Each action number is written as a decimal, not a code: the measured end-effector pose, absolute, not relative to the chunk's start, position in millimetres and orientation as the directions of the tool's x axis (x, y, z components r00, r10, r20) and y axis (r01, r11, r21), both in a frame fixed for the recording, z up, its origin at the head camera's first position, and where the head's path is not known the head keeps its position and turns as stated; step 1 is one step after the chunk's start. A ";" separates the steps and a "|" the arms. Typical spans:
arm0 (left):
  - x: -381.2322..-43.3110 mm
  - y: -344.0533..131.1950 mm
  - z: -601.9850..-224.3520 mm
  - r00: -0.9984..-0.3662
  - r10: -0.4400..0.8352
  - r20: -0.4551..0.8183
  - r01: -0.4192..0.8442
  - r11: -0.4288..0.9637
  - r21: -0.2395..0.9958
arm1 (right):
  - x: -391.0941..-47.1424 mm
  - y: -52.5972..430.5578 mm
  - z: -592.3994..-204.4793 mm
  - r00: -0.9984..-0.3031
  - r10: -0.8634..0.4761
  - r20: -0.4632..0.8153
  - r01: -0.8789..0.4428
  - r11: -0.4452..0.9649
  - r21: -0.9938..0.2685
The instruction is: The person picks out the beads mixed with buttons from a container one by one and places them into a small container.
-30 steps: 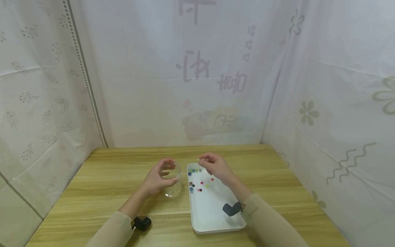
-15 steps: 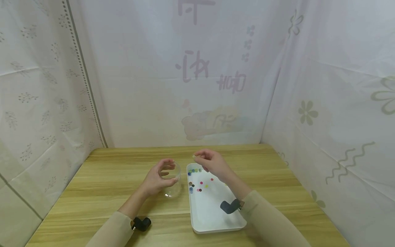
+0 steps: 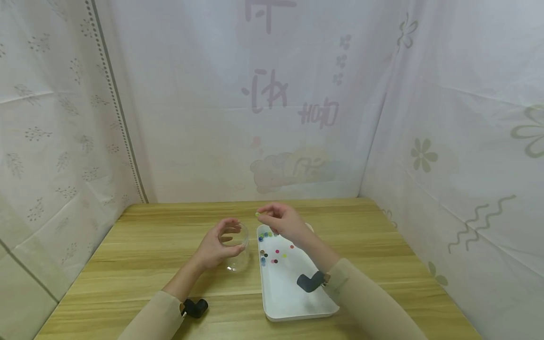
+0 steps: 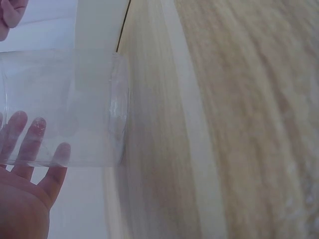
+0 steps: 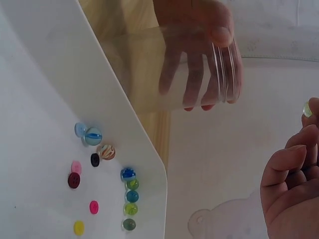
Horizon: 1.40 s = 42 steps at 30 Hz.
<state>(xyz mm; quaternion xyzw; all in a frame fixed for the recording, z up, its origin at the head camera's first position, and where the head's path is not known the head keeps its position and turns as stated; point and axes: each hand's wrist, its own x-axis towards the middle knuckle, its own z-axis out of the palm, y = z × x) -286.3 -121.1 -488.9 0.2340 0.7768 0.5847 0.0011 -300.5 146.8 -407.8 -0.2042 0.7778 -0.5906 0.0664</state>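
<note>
My left hand grips a clear jar that stands upright on the table, left of the tray. In the right wrist view its fingers wrap the jar's side near the ridged rim, and the thumb lies at that rim. My right hand is raised over the tray's far left corner, to the right of the jar's mouth. Between its thumb and fingertip it pinches a pale yellow-green glass marble. No marble or button shows inside the jar.
A white tray lies right of the jar. It holds several marbles along its left and far sides and several buttons, among them a maroon button and a yellow button. Patterned curtains enclose the wooden table.
My right hand has moved left and slightly up, carrying the marble from above the tray toward the jar. My left hand and the jar have stayed in place.
</note>
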 end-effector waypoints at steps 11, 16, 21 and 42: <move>-287.6 -121.4 -489.8 -0.889 0.374 0.266 0.359 0.206 0.910 | -298.2 129.0 -407.8 -0.892 -0.433 0.130 -0.238 0.207 -0.949; -286.7 -121.6 -489.0 -0.886 0.375 0.271 0.364 0.203 0.909 | -297.0 121.6 -407.7 -0.878 -0.457 0.144 -0.258 0.197 -0.946; -286.7 -121.5 -488.1 -0.888 0.374 0.267 0.361 0.207 0.909 | -295.8 115.8 -407.8 -0.873 -0.469 0.134 -0.256 0.206 -0.945; -284.6 -122.3 -487.0 -0.898 0.365 0.248 0.343 0.223 0.913 | -301.6 96.4 -415.4 -0.875 -0.472 0.110 -0.257 0.260 -0.931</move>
